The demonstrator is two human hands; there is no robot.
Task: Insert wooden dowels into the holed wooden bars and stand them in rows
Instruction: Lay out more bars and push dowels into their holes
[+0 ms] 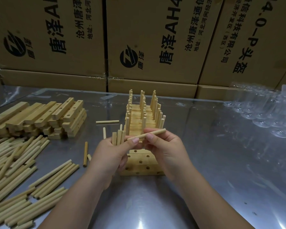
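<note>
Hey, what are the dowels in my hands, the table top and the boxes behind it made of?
The dowels look like pale bare wood: matte, no varnish shine. The table top seems to be sheet metal, perhaps stainless steel: grey, with blurred reflections. The boxes look like brown cardboard: matte, black print, folded edges.

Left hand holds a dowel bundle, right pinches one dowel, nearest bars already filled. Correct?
One slip: in the head view the nearest bars have empty holes; only the bars behind them carry dowels. Left hand holding the bundle and right hand pinching one dowel are right.
</note>
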